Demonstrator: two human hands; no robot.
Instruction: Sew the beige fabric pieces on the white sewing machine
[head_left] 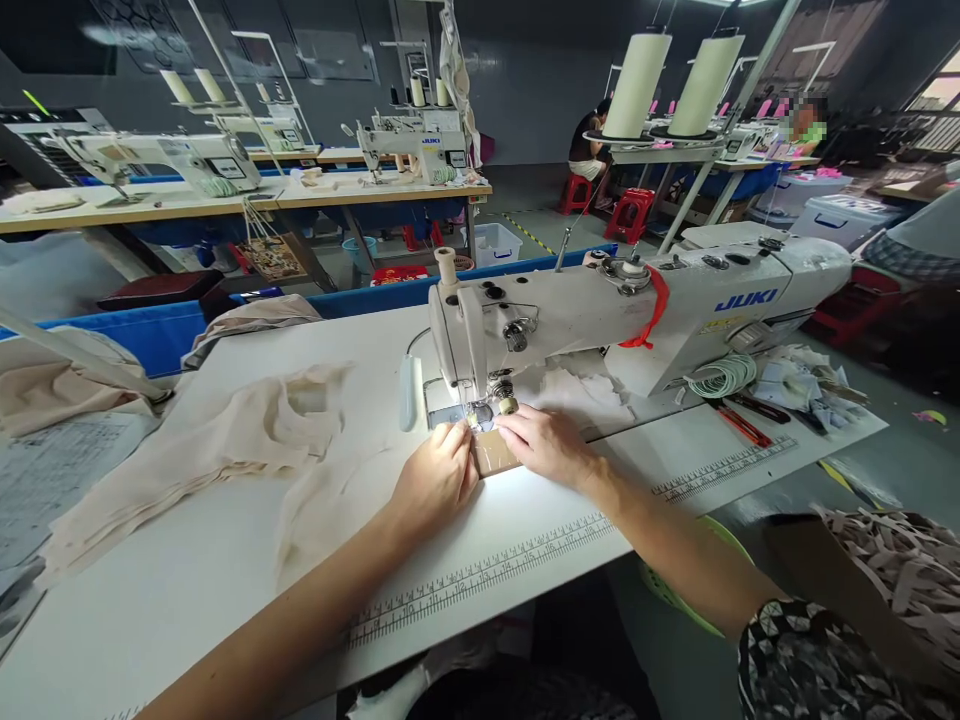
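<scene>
Under the needle of a white JUKI sewing machine [555, 310], both my hands work close together in a bright patch of light. My left hand [439, 468] is closed just left of the presser foot [480, 412], fingertips pinched; whatever is between them is too small to name. From the right, my right hand [551, 447] reaches to the foot, its fingers bent and pressed together beside a small yellowish roller [508, 405]. What its fingertips grip is hidden. A brown plate [495, 455] lies between the hands. Thin beige fabric [225, 430] is spread to the left.
A printed ruler [480, 585] runs along the table's front edge. Orange-handled snippers [742, 425], a coil of pale cord [721, 375] and fabric scraps [806, 385] lie right. Two thread cones [637, 85] stand behind. A seated person [589, 150] is farther back.
</scene>
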